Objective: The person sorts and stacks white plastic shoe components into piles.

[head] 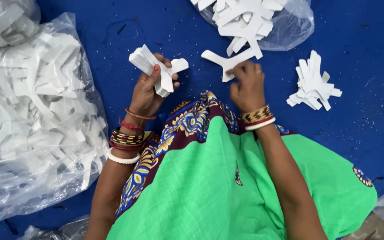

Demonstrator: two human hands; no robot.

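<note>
My left hand [149, 86] is closed around a thick stack of white Y-shaped cut-outs [150, 66], held upright above my lap. To its right, my right hand [247, 84] pinches a single white Y-shaped piece [227, 60] that lies against the blue floor covering. Both wrists carry several bangles. Just beyond the right hand a clear plastic bag [290, 26] spills loose white pieces [245, 20].
A big clear bag full of white cut-outs [36, 115] fills the left side. A small fanned pile of white pieces [313, 82] rests on the blue mat [361, 53] at right. Green cloth with a patterned border [210, 178] covers my lap.
</note>
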